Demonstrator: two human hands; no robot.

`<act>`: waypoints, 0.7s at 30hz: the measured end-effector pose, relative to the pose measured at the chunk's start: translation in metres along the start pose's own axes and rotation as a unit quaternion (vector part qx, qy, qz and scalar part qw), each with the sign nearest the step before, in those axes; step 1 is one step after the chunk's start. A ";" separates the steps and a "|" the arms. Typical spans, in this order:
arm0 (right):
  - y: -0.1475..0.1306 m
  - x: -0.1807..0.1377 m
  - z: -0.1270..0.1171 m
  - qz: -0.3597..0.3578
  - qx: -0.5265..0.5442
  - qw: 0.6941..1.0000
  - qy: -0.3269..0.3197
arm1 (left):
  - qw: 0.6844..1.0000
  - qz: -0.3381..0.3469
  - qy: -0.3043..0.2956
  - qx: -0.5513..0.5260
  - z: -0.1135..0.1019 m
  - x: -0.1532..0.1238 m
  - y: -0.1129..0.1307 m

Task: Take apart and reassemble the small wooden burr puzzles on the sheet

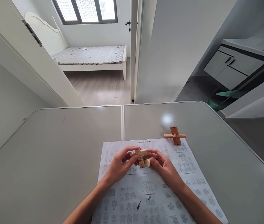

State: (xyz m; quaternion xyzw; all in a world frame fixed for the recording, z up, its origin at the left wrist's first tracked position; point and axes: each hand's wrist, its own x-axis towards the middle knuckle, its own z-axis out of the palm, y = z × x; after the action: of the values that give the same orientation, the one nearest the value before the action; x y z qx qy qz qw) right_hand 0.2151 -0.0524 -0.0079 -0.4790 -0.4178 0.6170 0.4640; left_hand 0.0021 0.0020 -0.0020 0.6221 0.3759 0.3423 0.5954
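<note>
Several light wooden pieces, crossed together into a wooden burr puzzle (141,154), are held between my two hands above a printed sheet. My left hand (120,166) pinches the puzzle's left side between thumb and fingers. On the other side my right hand (166,169) has its fingers and thumb closed around the right end, by a piece that sticks out low. The fingers hide part of the pieces. Beneath lies the large sheet (150,205), covered with small line drawings of puzzles.
A reddish-brown wooden cross-shaped puzzle (175,135) rests at the sheet's far right edge. The grey table (64,155) has a pale seam across it. Beyond it are a door frame, a bed (94,56) and, at right, a white cabinet (234,63).
</note>
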 end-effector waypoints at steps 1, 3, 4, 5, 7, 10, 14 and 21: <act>0.001 0.000 0.000 0.002 0.005 1.000 0.006 | 1.000 0.011 0.003 0.006 0.001 0.000 -0.001; 0.003 0.001 0.001 0.003 0.006 1.000 0.017 | 0.999 0.039 0.006 0.028 0.002 -0.001 -0.002; 0.004 0.000 0.001 0.001 0.004 1.000 0.023 | 0.997 0.056 0.008 0.045 0.003 -0.002 -0.002; 0.004 0.000 0.002 -0.002 0.003 1.000 0.027 | 0.995 0.073 0.010 0.065 0.003 -0.002 -0.002; 0.005 -0.001 0.004 -0.010 0.001 0.999 0.034 | 0.989 0.101 0.012 0.107 0.004 -0.002 0.000; 0.005 -0.002 0.007 -0.021 0.003 0.999 0.038 | 0.984 0.113 0.016 0.135 0.006 -0.003 0.004; 0.005 -0.003 0.010 -0.032 0.002 0.998 0.051 | 0.990 0.109 0.025 0.090 0.009 -0.005 0.002; 0.001 -0.001 0.005 -0.021 -0.005 0.998 0.057 | 0.966 0.189 -0.003 0.176 0.006 -0.007 -0.003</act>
State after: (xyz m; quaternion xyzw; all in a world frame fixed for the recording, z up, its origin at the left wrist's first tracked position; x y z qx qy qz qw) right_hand 0.2100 -0.0544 -0.0077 -0.5067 -0.4040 0.5767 0.4974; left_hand 0.0036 -0.0066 -0.0053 0.7776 0.3041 0.3755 0.4023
